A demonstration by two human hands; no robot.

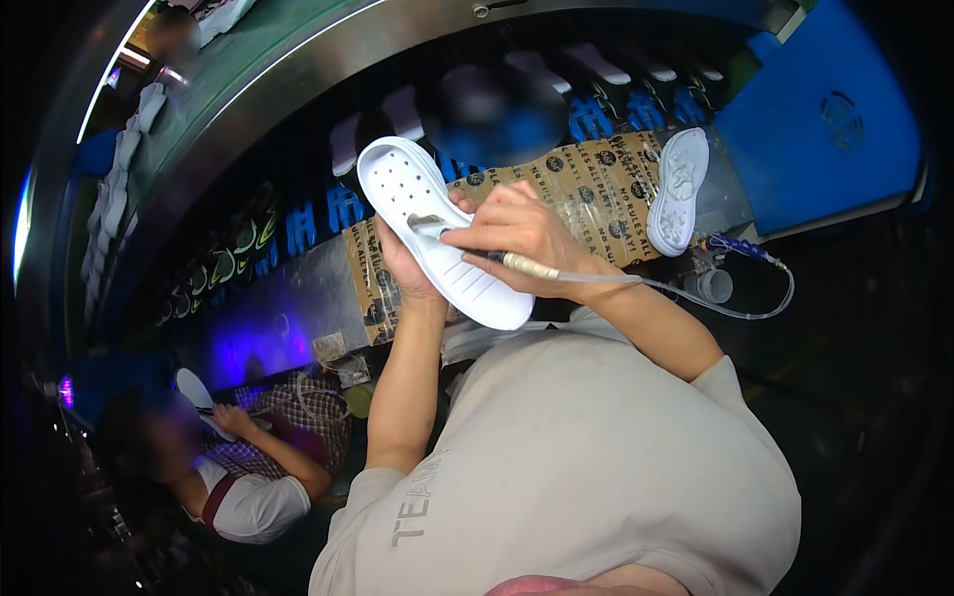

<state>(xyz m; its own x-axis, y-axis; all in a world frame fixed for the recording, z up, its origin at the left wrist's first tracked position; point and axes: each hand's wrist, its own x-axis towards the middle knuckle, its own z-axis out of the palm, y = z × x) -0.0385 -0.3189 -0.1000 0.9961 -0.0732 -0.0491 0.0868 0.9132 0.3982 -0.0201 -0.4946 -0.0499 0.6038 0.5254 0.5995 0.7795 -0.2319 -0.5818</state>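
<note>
A white shoe sole (479, 290) is tilted in front of me, its inner side facing up. Small holes dot its far end, and grooves cross the near end. My left hand (405, 264) grips the sole from beneath and along its left edge. In my right hand (527, 230) is a tube-fed brush (530, 265), the fingers closed around it. Its tip touches the sole's middle, beside a dark wet-looking patch. A clear hose runs from the handle to the right, past my wrist.
Brown printed paper (596, 184) covers the bench, with another white sole (683, 184) at its right. Beyond it stand a blue machine housing (825, 119) and a small clear cup (714, 286). Shoe parts line the dark rack behind. At lower left, a co-worker (260, 502) handles a sole.
</note>
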